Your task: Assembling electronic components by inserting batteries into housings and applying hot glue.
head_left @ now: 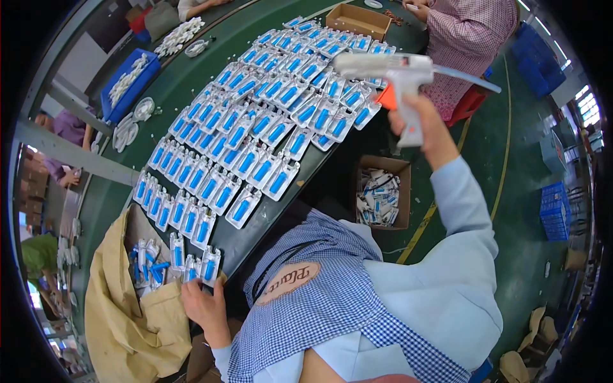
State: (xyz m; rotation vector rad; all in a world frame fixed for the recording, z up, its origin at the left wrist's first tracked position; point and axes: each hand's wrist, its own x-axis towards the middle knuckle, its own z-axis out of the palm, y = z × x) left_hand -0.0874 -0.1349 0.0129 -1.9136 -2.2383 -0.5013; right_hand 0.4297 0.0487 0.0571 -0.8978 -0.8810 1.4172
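Note:
My right hand (431, 131) is wrapped round the handle of a white glue gun (378, 66) with an orange trigger, raised beyond the table's right edge. A pale glue stick (469, 78) juts from its back end. At the near end of the table, my left hand (203, 307) has thumb and fingers at the lower end of a white plastic casing (209, 263) holding a blue cylinder; the fingertips are partly hidden. Many similar casings (242, 207) with blue cylinders lie in slanting rows across the table.
A yellowish cloth sack (115, 306) beside my left hand holds loose blue and white parts (153, 262). A cardboard box (401, 191) of parts stands right of the table (255, 223). Blue bin (137, 96) sits far left; another person (466, 45) sits far right.

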